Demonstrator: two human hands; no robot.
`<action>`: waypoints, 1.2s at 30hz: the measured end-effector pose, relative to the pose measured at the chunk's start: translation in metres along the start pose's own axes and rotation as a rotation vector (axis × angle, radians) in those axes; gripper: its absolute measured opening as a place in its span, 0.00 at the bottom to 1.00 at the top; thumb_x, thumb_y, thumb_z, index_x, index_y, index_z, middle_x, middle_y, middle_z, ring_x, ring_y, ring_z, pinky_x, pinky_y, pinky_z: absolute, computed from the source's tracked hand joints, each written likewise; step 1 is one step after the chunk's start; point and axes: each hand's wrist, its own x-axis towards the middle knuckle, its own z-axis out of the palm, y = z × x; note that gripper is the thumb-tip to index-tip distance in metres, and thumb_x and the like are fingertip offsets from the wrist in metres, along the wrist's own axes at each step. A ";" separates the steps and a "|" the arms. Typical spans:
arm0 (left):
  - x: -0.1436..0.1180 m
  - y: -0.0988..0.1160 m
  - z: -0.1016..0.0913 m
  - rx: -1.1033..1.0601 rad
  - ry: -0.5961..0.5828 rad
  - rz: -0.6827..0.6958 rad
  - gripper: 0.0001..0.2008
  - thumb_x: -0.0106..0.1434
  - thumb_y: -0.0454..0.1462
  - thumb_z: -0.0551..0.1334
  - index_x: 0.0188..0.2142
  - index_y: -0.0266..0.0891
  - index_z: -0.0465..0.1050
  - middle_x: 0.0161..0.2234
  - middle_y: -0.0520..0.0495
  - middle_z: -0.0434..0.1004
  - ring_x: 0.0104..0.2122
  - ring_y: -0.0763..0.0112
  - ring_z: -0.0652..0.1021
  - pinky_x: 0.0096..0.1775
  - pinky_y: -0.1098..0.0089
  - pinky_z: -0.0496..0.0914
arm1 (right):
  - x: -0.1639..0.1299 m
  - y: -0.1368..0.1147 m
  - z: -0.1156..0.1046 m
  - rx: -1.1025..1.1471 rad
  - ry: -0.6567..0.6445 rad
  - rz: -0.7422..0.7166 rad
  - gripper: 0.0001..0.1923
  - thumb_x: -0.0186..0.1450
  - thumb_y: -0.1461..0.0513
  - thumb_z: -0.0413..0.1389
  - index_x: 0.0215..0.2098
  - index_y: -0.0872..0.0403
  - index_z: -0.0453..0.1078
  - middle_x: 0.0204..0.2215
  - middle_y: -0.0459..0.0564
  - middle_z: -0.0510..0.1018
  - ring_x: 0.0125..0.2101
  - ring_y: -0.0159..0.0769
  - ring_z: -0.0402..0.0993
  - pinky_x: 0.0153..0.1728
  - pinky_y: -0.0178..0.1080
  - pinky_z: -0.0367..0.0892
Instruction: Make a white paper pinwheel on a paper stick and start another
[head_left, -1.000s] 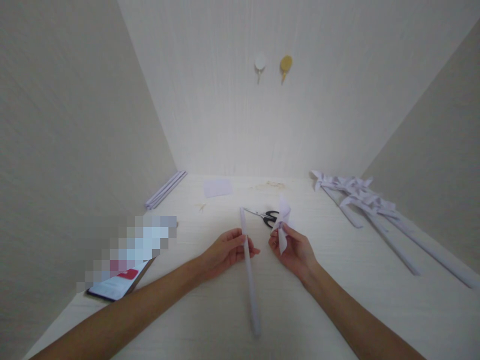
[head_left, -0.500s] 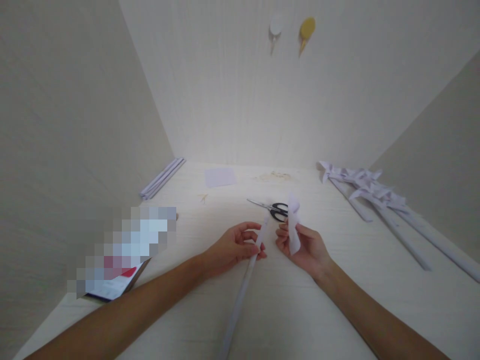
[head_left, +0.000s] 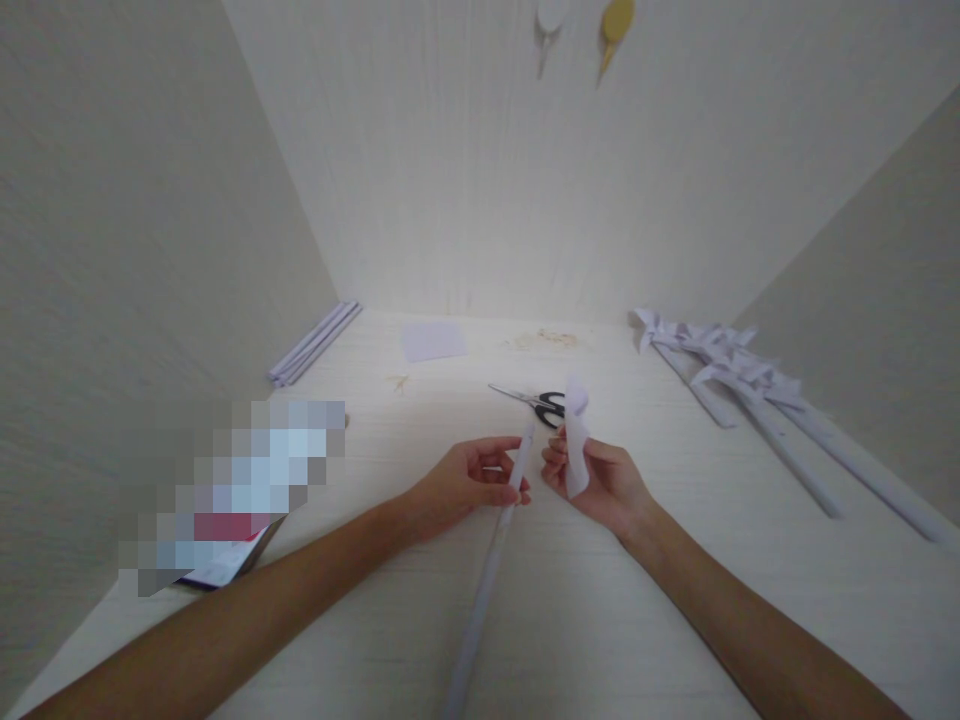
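My left hand (head_left: 466, 483) grips a long white rolled paper stick (head_left: 486, 580) near its top end; the stick slants down toward the bottom edge of the view. My right hand (head_left: 606, 482) holds a small folded white paper piece (head_left: 575, 440) upright, a few centimetres to the right of the stick's tip. Both hands hover just above the pale wooden tabletop (head_left: 570, 610). Black-handled scissors (head_left: 534, 402) lie on the table right behind the hands.
Several finished paper pinwheels on sticks (head_left: 750, 400) lie at the right. Spare rolled sticks (head_left: 313, 342) rest along the left wall. A paper square (head_left: 433, 341) and scraps (head_left: 546, 339) lie at the back. A phone (head_left: 225, 555) is at the left. Two wall hooks (head_left: 581, 30) hang above.
The stick swung from tip-left to tip-right, its lower end moving left. My left hand slid up near the stick's tip and drew closer to the paper piece. The view tilted down.
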 end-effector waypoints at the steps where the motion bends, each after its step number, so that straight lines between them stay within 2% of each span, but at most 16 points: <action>1: 0.000 0.000 0.000 0.003 0.005 -0.004 0.29 0.40 0.29 0.68 0.44 0.37 0.66 0.26 0.53 0.69 0.29 0.72 0.75 0.37 0.65 0.66 | 0.000 0.000 0.000 -0.014 0.001 0.004 0.10 0.43 0.67 0.61 0.25 0.59 0.68 0.18 0.44 0.71 0.23 0.25 0.67 0.28 0.28 0.66; 13: 0.001 -0.002 -0.001 0.070 -0.028 0.006 0.29 0.41 0.30 0.67 0.45 0.38 0.66 0.26 0.53 0.70 0.29 0.72 0.75 0.37 0.66 0.67 | -0.001 0.002 0.005 -0.091 0.013 -0.003 0.09 0.43 0.67 0.61 0.22 0.56 0.66 0.20 0.43 0.73 0.23 0.27 0.69 0.27 0.30 0.66; 21: 0.001 -0.002 -0.001 0.091 -0.049 0.014 0.27 0.42 0.30 0.67 0.45 0.40 0.67 0.26 0.53 0.71 0.29 0.73 0.75 0.38 0.66 0.67 | 0.000 0.003 0.006 -0.109 0.009 -0.045 0.08 0.45 0.68 0.61 0.24 0.57 0.67 0.21 0.44 0.75 0.24 0.27 0.70 0.28 0.31 0.66; 28: 0.000 -0.001 0.000 0.115 -0.055 0.008 0.28 0.42 0.30 0.67 0.45 0.39 0.67 0.26 0.53 0.71 0.28 0.75 0.74 0.36 0.69 0.67 | 0.000 0.005 0.004 -0.173 0.054 -0.049 0.12 0.43 0.67 0.63 0.27 0.58 0.70 0.23 0.44 0.77 0.24 0.29 0.71 0.28 0.32 0.67; 36: 0.000 0.000 0.000 0.112 -0.067 0.003 0.27 0.41 0.30 0.67 0.44 0.39 0.68 0.26 0.52 0.72 0.27 0.75 0.74 0.36 0.70 0.67 | 0.000 0.006 0.009 -0.219 0.006 -0.072 0.12 0.44 0.65 0.64 0.28 0.57 0.70 0.23 0.44 0.78 0.23 0.28 0.72 0.28 0.31 0.67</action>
